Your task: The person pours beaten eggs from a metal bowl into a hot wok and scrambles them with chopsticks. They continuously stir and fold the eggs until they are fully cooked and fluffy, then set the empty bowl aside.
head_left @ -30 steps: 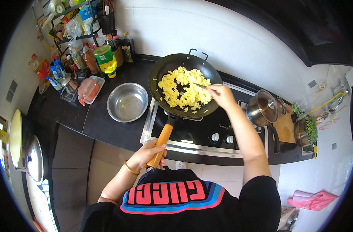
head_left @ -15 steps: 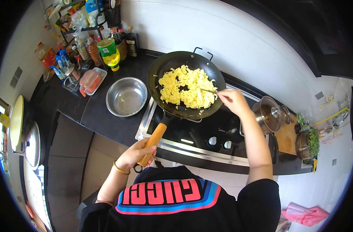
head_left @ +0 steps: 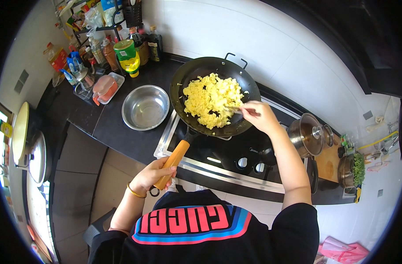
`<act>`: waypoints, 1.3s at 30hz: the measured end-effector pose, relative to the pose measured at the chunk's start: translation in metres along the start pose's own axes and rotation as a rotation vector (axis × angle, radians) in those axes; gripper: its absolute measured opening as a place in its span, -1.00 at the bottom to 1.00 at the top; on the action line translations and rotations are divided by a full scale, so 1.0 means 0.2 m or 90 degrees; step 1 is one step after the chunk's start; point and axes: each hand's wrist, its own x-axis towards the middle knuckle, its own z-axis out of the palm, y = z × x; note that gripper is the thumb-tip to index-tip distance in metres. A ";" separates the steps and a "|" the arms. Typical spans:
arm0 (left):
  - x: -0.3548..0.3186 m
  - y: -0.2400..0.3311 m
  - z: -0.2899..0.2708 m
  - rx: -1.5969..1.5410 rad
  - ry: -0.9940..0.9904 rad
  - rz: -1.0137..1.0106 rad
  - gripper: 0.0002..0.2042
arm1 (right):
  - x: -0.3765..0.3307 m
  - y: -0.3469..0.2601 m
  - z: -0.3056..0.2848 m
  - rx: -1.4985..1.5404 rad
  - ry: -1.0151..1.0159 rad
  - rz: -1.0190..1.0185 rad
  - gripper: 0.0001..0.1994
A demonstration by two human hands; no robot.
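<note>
Seen from overhead, a person stands at a dark kitchen counter (head_left: 121, 136) with a black wok (head_left: 215, 97) set on a black cooktop (head_left: 236, 154). The wok is the landmark for everything else. Inside it lies a heap of yellow scrambled egg (head_left: 210, 100), spread across the middle of the pan. The wok's orange wooden handle (head_left: 174, 160) runs down and to the left from its near rim toward the person's body. The left hand (head_left: 151, 175) is wrapped closed around the lower end of that handle, with a gold bangle on the wrist. The right hand (head_left: 261, 116) hovers over the wok's right rim, fingers pinched together on a thin utensil (head_left: 234, 110) whose tip reaches into the egg; what kind of utensil it is cannot be told. Just left of the wok sits an empty steel bowl (head_left: 146, 107) on the counter. Farther left of the wok is a small white tray (head_left: 107, 88) with pinkish contents, and behind it a cluster of bottles (head_left: 126, 55). Right of the wok, well apart, stands a steel pot with a glass lid (head_left: 307, 134).
</note>
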 end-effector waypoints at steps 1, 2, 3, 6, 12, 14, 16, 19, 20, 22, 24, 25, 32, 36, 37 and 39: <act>0.00 0.00 0.00 0.000 0.000 0.005 -0.68 | -0.05 -0.03 -0.04 0.000 -0.014 -0.010 -0.84; 0.00 0.01 0.01 0.000 0.000 0.009 -0.70 | -0.10 -0.05 -0.05 0.047 -0.016 -0.039 -0.85; 0.00 0.01 0.02 0.005 -0.002 0.011 -0.71 | -0.13 -0.13 -0.07 0.054 -0.080 -0.032 -0.84; 0.05 0.06 0.02 0.104 0.007 -0.027 -0.73 | -0.08 -0.13 0.09 0.078 -0.088 -0.135 -0.79; 0.09 0.15 0.07 0.324 0.098 -0.064 -0.62 | 0.13 0.19 0.15 -0.075 0.054 -0.062 -0.76; 0.08 0.13 0.07 0.336 0.121 -0.068 -0.58 | 0.06 0.21 0.03 -0.096 0.032 -0.056 -0.80; 0.10 0.11 0.05 0.303 0.105 -0.079 -0.59 | -0.07 0.04 -0.08 -0.076 -0.046 -0.034 -0.82; 0.12 0.07 0.02 0.199 0.050 -0.082 -0.64 | -0.15 -0.17 -0.06 0.002 -0.141 -0.063 -0.84; 0.13 0.07 0.01 0.154 0.027 -0.081 -0.66 | -0.11 -0.17 0.01 0.026 -0.133 -0.102 -0.84; 0.12 0.07 0.00 0.126 -0.005 -0.065 -0.67 | -0.02 -0.07 0.18 0.003 -0.058 -0.195 -0.82; 0.11 0.06 0.00 0.083 -0.018 -0.058 -0.68 | 0.11 0.04 0.24 -0.064 -0.050 -0.105 -0.82; 0.10 0.06 0.00 0.060 -0.022 -0.061 -0.68 | 0.16 0.09 0.24 -0.107 0.086 -0.201 -0.81; 0.10 0.08 0.00 0.083 -0.022 -0.091 -0.72 | 0.26 0.37 0.01 0.104 0.246 0.087 -0.83; 0.10 0.07 0.00 0.067 -0.025 -0.084 -0.72 | 0.36 0.31 0.21 0.193 0.085 0.094 -0.79; 0.10 0.07 0.00 0.063 -0.023 -0.080 -0.72 | 0.34 0.25 0.24 0.228 0.028 0.088 -0.78; 0.09 0.07 0.00 0.055 -0.022 -0.073 -0.72 | 0.26 0.14 0.17 0.159 -0.105 -0.016 -0.77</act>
